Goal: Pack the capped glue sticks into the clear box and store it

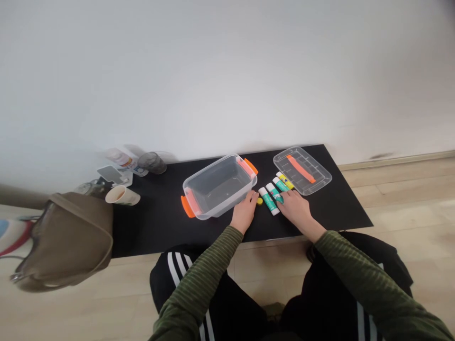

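Note:
My left hand point(245, 210) rests on the black table against the near right side of a clear plastic box point(216, 210), its fingers stretched forward and apparently holding nothing. Close to its fingertips is a small round yellow piece point(259, 201). Several glue sticks lie in a slanted row: a green and white glue stick point(269, 201) nearest the left hand, a second glue stick point(274, 192), another green one point(280, 184) and a yellow glue stick point(285, 180). My right hand point(295, 208) reaches over the row, fingers curled onto the second stick; its fingertips are partly hidden.
The box has orange latches and no lid on it. A clear lid point(322, 182) with an orange handle lies at the right. Leftward stand a paper cup point(122, 195), a dark glass point(152, 163), a white device point(114, 175) and a brown bag point(76, 237). A wall borders the table's back.

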### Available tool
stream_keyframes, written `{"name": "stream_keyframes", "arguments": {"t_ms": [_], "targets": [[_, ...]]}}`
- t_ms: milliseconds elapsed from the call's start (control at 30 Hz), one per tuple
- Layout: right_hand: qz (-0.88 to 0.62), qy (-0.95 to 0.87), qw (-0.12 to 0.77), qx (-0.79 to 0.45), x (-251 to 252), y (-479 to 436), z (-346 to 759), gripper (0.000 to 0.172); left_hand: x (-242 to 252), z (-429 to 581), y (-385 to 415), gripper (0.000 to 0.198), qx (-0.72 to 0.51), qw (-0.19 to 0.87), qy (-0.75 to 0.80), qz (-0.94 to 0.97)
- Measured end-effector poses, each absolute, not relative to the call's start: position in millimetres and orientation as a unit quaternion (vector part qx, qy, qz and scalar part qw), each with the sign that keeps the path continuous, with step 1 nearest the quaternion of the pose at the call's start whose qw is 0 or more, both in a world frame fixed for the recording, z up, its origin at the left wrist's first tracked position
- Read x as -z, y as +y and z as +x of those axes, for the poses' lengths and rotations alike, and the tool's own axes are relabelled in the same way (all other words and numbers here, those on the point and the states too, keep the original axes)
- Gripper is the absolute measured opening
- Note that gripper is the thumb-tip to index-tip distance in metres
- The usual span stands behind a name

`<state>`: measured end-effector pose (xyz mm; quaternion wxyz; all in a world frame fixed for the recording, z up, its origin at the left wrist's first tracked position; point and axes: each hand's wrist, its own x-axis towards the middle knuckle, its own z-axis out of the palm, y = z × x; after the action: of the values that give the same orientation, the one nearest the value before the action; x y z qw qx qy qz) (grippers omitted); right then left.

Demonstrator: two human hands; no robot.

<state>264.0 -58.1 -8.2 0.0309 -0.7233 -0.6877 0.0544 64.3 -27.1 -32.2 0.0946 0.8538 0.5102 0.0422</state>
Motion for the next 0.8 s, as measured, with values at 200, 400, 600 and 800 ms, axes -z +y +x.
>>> {"name": "stream_keyframes", "arguments": {"t_ms": [200,400,600,800], "targets": [[-0.733,-0.674,0.091,-0.021,4.0,-45.9,284.9,0.029,36.5,63.2,-29.5,0.035,-0.122,0.147,0.522,0.831],[-0.756,-0.65,0.044,-0.059,7.1,-36.4,294.4,0.026,25.4,61.9,-35.2,0.026,-0.172,0.199,0.542,0.798],[-0.751,-0.656,0.012,-0.077,10.1,-36.1,291.0,0.028,14.4,55.2,-42.9,0.03,-0.332,0.323,0.528,0.712],[-0.747,-0.661,0.033,-0.056,9.4,-37.6,293.8,0.026,19.5,60.9,-41.7,0.04,-0.433,0.63,0.455,0.457]]}}
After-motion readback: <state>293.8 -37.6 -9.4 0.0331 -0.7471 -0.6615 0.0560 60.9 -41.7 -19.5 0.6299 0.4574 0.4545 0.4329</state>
